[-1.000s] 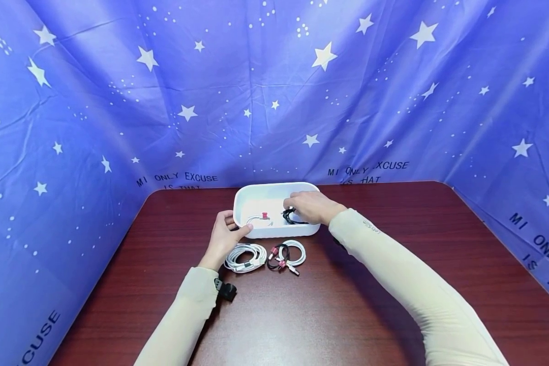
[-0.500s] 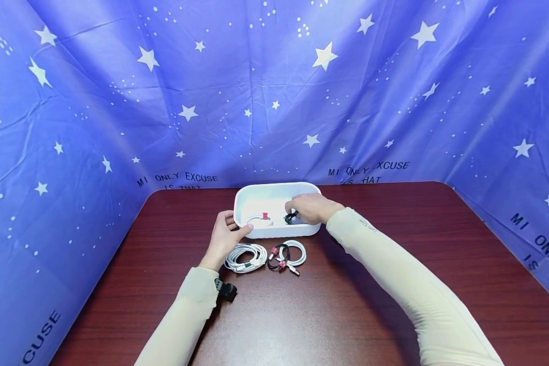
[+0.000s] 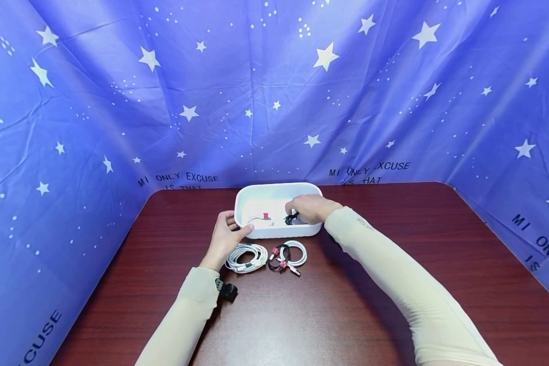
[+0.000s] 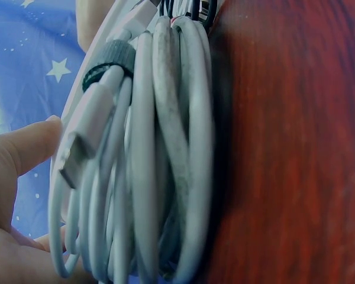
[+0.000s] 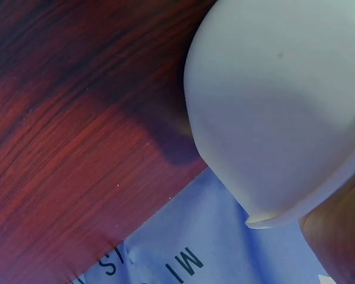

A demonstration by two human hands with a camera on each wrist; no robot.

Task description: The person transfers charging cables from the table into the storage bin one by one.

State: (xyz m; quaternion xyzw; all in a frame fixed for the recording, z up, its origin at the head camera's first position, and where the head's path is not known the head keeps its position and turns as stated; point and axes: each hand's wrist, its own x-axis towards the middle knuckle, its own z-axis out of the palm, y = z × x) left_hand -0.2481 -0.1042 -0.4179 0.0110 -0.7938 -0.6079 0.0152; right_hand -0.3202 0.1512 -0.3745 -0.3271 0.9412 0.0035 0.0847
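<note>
A white box (image 3: 281, 233) with rounded corners stands near the table's back edge. My left hand (image 3: 224, 238) holds its left front corner, with the thumb at the front rim and fingers along the outer side. Inside the box, my right hand (image 3: 313, 207) has its fingers curled down on a bundled black cable (image 3: 291, 218), partly hidden under the hand. A white cable with a red tag (image 3: 266, 216) lies in the box's left part. The right wrist view shows mostly the box's outer wall (image 5: 272, 118); the right fingertips are hidden there.
In front of the box lie a thick coil of white cable (image 3: 247, 258), a thinner white cable coil (image 3: 302, 249) and a small black cable with red ends (image 3: 274, 251). Starry blue curtain (image 3: 274, 91) surrounds the brown table (image 3: 283, 315).
My right hand has turned and shifted slightly within the box, so more of the black cable lies under it. The left hand and the box stay in place.
</note>
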